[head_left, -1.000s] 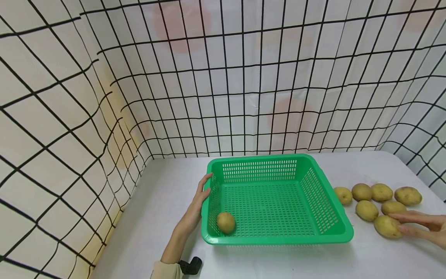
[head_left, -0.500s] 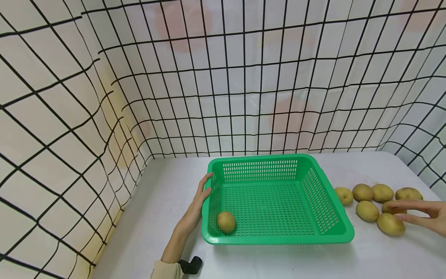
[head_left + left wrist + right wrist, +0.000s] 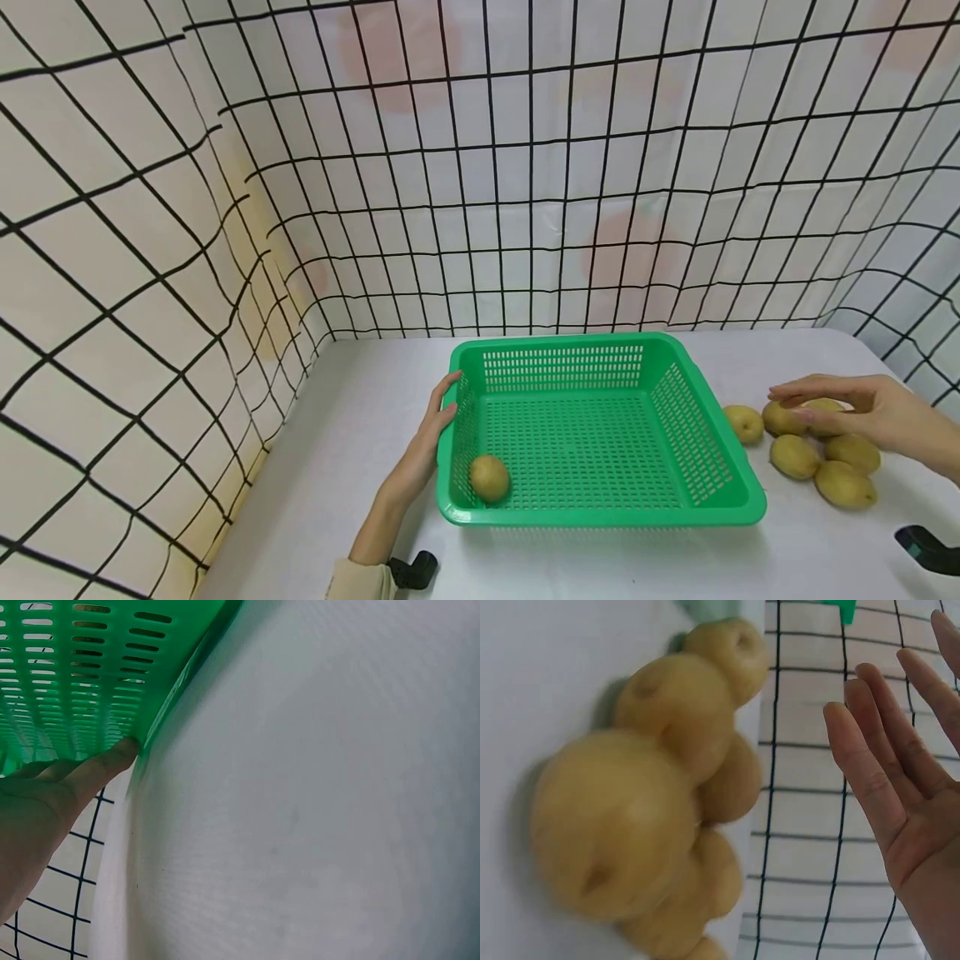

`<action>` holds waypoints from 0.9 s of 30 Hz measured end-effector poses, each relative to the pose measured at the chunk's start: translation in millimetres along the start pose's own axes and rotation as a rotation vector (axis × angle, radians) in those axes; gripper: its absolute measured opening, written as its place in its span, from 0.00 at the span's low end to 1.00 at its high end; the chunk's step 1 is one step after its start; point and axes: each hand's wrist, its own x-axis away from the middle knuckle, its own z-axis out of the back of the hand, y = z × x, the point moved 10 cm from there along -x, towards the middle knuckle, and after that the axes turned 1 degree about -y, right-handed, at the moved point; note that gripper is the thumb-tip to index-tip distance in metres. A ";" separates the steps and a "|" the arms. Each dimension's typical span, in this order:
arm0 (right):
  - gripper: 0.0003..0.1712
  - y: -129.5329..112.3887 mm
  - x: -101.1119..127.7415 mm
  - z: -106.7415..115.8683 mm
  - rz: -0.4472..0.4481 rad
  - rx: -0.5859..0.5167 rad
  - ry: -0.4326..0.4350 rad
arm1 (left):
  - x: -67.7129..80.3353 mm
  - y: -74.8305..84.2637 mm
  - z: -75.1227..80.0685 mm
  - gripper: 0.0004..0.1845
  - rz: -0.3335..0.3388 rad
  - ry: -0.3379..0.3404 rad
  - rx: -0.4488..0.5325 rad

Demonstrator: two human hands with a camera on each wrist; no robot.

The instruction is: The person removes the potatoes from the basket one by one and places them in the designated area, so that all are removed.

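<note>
Head view: left hand (image 3: 427,446) laid flat against the left outer wall of the green basket (image 3: 716,500), fingers straight, nothing gripped. Left wrist view confirms: fingertips (image 3: 120,754) touching the basket's slotted side (image 3: 67,682) where it meets the white tabletop (image 3: 315,810).

Right hand (image 3: 862,408) hovering palm-down over the cluster of potatoes (image 3: 813,446) at the right edge of the tabletop, fingers stretched out and loosely spread, holding nothing. Directly under the fingers, two potatoes at the far side of the cluster (image 3: 783,418); contact with them cannot be told. Right wrist view: open palm (image 3: 900,787) apart from the blurred heap of potatoes (image 3: 652,810), fingers straight.

Cluster lying just beside the basket's right wall, nearest potato (image 3: 744,422) close to the rim. Three more nearer the front edge, clear of the hand: (image 3: 793,456), (image 3: 851,452), (image 3: 845,485).

One lone potato (image 3: 489,477) inside the basket, in its near-left corner, close to the left hand but separated from it by the wall, well apart from the right hand.

Basket set near the middle of the tabletop, grid-patterned curtain (image 3: 480,167) behind and on both sides.
</note>
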 end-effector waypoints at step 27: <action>0.22 -181.7 -108.2 -24.7 0.387 -0.113 -0.323 | -1.0 -0.7 0.4 0.27 0.004 0.015 0.011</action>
